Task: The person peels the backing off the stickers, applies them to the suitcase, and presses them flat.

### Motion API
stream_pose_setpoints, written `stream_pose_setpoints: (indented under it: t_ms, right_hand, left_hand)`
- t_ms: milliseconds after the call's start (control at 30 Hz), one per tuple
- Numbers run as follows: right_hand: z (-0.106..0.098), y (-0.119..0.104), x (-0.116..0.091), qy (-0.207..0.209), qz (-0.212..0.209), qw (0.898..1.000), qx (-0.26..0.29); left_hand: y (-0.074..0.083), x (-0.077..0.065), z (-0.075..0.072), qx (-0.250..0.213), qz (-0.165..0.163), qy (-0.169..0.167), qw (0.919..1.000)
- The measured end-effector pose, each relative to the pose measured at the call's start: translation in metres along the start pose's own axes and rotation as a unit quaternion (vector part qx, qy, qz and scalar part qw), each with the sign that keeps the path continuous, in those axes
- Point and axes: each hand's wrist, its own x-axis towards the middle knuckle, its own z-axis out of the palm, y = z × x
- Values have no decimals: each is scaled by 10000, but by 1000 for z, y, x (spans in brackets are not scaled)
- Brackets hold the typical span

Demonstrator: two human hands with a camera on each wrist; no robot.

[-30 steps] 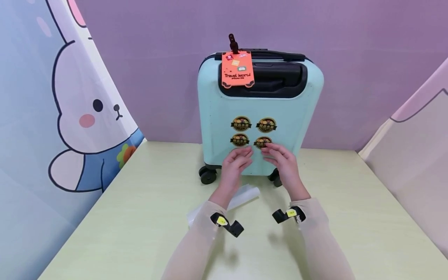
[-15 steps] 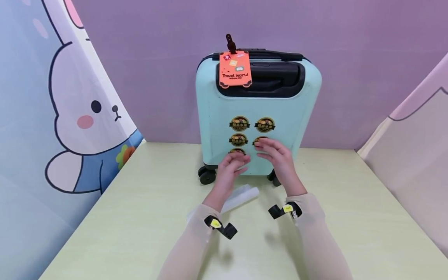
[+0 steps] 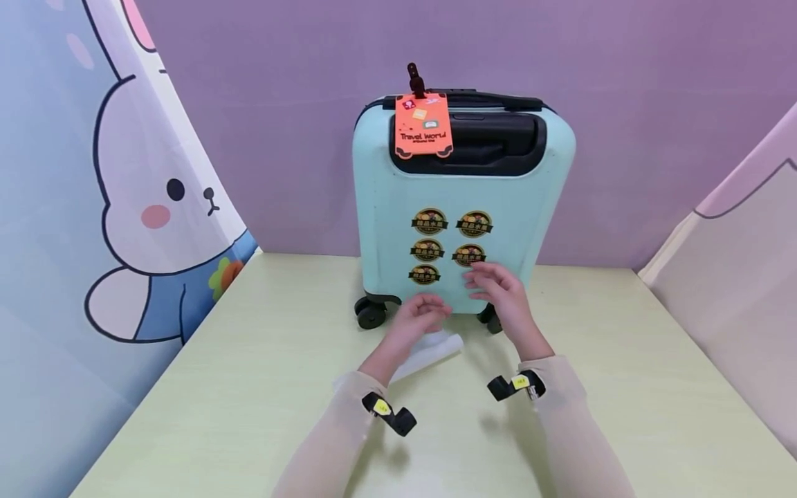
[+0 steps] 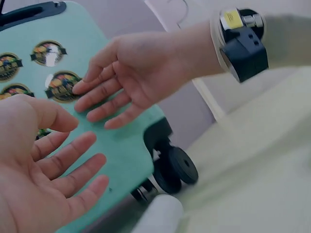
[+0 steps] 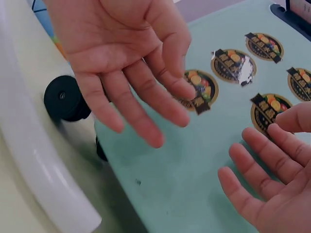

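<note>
A mint-green suitcase [image 3: 398,194] stands upright on the table, with several black-and-gold fruit stickers in two columns on its front. My left hand [image 3: 416,324] hovers just below the lowest left sticker [image 3: 425,274], fingers loosely bent and holding nothing. Close by the lower right sticker [image 3: 469,254] is my right hand [image 3: 506,294], its fingertips overlapping the sticker's lower edge in the head view. Both wrist views show relaxed, spread fingers and bare palms, in the left wrist view on my left hand [image 4: 43,170] and in the right wrist view on my right hand [image 5: 277,179].
A rolled white sheet [image 3: 429,351] lies on the pale table [image 3: 249,387] in front of the suitcase, partly under my left forearm. An orange luggage tag [image 3: 423,126] hangs over the black handle recess. Behind is a purple backdrop [image 3: 280,138]; black wheels [image 3: 371,315] support the suitcase.
My left hand has drawn down from the lowest left sticker, which now shows in full. My right hand has moved slightly lower, uncovering more of the lower right sticker.
</note>
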Motion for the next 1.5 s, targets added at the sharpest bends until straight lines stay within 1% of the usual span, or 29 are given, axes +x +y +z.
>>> stream_pose_setpoints:
  t_ms: [100, 167, 233, 300, 367, 433, 533, 600, 700, 833, 1000, 1100, 1233, 1333, 1400, 1500]
  right_hand:
    - [-4, 4, -5, 96, 117, 9997, -191]
    - [-7, 6, -8, 131, 212, 9995, -202]
    - [-9, 8, -11, 165, 285, 9993, -180]
    - [-11, 9, -13, 189, 332, 9992, -143]
    - [-13, 10, -16, 203, 372, 9990, -114]
    - [-14, 11, -18, 182, 410, 9989, -105]
    - [-16, 13, -20, 152, 465, 9988, -98]
    - [-17, 15, -21, 142, 496, 9986, -96]
    - [-17, 17, -21, 133, 538, 9984, -102]
    - [-17, 20, -22, 89, 563, 9983, -145]
    - [-18, 23, -23, 59, 615, 9978, -226]
    - [-18, 25, -23, 28, 643, 9976, -270]
    - [-18, 26, -24, -26, 656, 9972, -352]
    - [-16, 26, -25, -108, 661, 9968, -445]
    - [-15, 26, -26, -191, 656, 9964, -505]
    - [-14, 25, -27, -347, 628, 9955, -614]
  left_hand:
    - [-9, 0, 2, 289, 26, -52, 9996]
    - [-15, 0, 3, 355, 68, -34, 9993]
    - [-20, 1, 4, 509, 188, 18, 9985]
    - [-25, 2, 6, 804, 329, 65, 9962]
    - [-29, 3, 7, 1204, 454, 100, 9916]
    - [-32, 4, 8, 1653, 568, 123, 9845]
    - [-34, 5, 10, 2070, 700, 76, 9758]
    - [-35, 5, 10, 2239, 761, 34, 9716]
    - [-37, 5, 8, 2474, 723, 8, 9662]
    - [-40, 6, 4, 2639, 469, 4, 9634]
    - [-43, 6, 2, 2757, 196, 7, 9611]
    - [-40, 6, 2, 2773, 136, 77, 9607]
    - [-32, 5, 0, 2697, 150, 150, 9627]
    - [-23, 5, -1, 2483, 107, 71, 9686]
    - [-15, 3, -2, 2276, -12, -7, 9737]
    - [-3, 0, -5, 1830, -162, -121, 9829]
